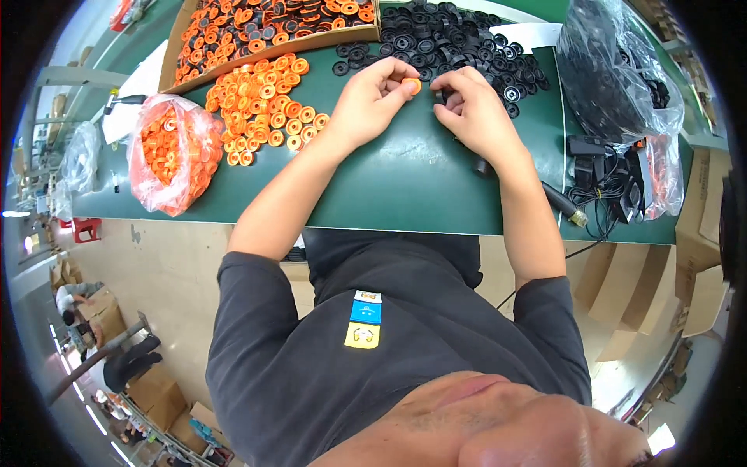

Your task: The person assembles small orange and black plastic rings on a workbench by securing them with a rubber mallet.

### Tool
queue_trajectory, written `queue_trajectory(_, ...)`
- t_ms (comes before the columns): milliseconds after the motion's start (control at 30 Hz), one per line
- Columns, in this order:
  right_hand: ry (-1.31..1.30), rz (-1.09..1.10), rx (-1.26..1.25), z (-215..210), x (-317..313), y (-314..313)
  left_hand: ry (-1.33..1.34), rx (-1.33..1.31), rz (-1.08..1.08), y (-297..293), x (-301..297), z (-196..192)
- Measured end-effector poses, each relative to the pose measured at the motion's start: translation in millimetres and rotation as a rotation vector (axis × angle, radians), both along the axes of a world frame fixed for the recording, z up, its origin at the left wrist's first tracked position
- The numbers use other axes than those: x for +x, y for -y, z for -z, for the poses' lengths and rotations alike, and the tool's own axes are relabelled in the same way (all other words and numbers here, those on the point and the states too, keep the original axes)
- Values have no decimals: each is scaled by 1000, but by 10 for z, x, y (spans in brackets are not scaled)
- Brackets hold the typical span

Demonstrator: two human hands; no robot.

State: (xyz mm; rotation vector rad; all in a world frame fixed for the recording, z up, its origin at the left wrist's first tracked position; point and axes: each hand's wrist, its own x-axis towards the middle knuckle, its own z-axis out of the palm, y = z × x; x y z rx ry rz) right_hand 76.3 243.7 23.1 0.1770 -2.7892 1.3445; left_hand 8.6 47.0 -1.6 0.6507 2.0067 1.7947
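At upper centre, we observe fingers (391, 68) of the left hand (370, 103) pinching a round orange plastic cap (413, 85); the right hand (476, 110) pinches a mostly hidden black piece (440, 97).

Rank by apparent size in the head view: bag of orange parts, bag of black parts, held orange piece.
1. Bag of black parts
2. Bag of orange parts
3. Orange piece in the left hand, by far the smallest

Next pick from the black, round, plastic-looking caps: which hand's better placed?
Probably the right hand: it's beside the black, round, plastic-looking caps, though something dark at its fingertips may already be held. The left hand pinches a small orange round piece.
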Motion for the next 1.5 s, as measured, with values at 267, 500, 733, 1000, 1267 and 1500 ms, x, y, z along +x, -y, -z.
queue_trajectory(267, 43, -47, -572, 101, -53, 26, 231, 225, 75, 65, 126, 8)
queue_trajectory(500, -115, -37, -597, 92, -50, 85, 250, 298, 20, 55, 157, 2)
queue_trajectory(733, -126, -75, -621, 55, -1, 94, 259, 321, 38, 74, 142, 11)
queue_trajectory(1000, -342, -34, -199, 35, -23, 84, 266, 340, 61, 64, 175, -29)
queue_trajectory(1267, -461, -92, -10, -3, -48, 63, 208, 341, -4, 40, 192, -2)
queue_trajectory(1500, -448, -116, 74, -25, -35, 31, 246, 311, 27, 51, 190, 3)
